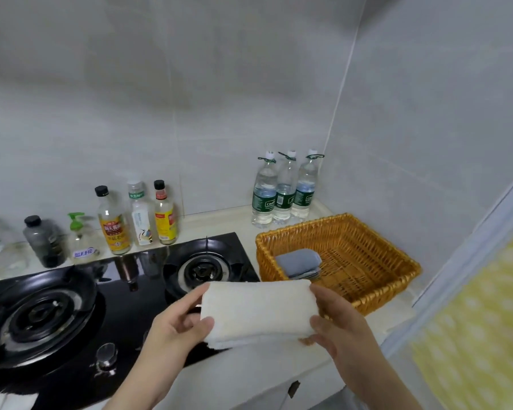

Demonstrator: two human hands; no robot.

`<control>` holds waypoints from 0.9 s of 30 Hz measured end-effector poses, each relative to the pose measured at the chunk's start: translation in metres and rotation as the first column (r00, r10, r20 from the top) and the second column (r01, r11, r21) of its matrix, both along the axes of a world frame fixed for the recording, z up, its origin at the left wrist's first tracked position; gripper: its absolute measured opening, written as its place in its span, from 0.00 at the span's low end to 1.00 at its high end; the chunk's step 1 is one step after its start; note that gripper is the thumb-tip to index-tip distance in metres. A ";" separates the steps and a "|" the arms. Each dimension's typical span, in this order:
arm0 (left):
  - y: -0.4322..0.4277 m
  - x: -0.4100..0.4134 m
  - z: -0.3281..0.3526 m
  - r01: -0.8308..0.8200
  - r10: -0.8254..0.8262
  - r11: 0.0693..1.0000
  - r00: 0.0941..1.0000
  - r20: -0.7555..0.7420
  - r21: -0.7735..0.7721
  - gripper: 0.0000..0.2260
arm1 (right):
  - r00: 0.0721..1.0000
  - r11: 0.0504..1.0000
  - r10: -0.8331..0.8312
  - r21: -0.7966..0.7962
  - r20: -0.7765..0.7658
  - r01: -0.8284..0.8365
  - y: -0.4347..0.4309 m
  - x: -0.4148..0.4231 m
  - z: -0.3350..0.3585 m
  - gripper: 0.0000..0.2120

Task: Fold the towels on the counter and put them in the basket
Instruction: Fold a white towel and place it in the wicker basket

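Both hands, left (175, 324) and right (333, 318), pinch the ends of the folded white terry towel (256, 312), held above the counter's front edge. Best kept level, then laid beside the folded grey cloth (301, 263) in the woven wicker basket (376, 279).

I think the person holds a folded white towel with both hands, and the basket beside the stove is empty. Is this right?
Not quite. The basket is not empty: the head view shows a folded grey towel already lying in its left part. The rest is right: the left hand and the right hand hold the folded white towel.
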State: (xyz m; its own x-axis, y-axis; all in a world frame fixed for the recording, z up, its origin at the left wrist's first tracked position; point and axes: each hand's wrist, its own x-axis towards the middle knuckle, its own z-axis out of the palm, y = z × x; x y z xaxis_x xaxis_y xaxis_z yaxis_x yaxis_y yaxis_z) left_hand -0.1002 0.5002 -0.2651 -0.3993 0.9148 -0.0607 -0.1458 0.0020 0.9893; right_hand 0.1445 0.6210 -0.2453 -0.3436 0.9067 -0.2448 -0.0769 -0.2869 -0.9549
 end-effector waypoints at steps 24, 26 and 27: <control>0.212 0.117 -0.036 -0.209 0.196 0.942 0.978 -0.078 -0.263 0.25 | 0.874 0.945 0.313 -0.028 0.372 -0.327 0.257 0.088 -0.032 0.22; 0.232 0.135 -0.042 -0.243 0.209 0.915 0.968 -0.137 -0.323 0.24 | 0.840 0.918 0.387 -0.073 0.380 -0.390 0.287 0.100 -0.044 0.22; 0.240 0.143 -0.045 -0.259 0.207 0.896 0.962 -0.177 -0.360 0.24 | 0.814 0.902 0.422 -0.091 0.399 -0.423 0.299 0.104 -0.051 0.22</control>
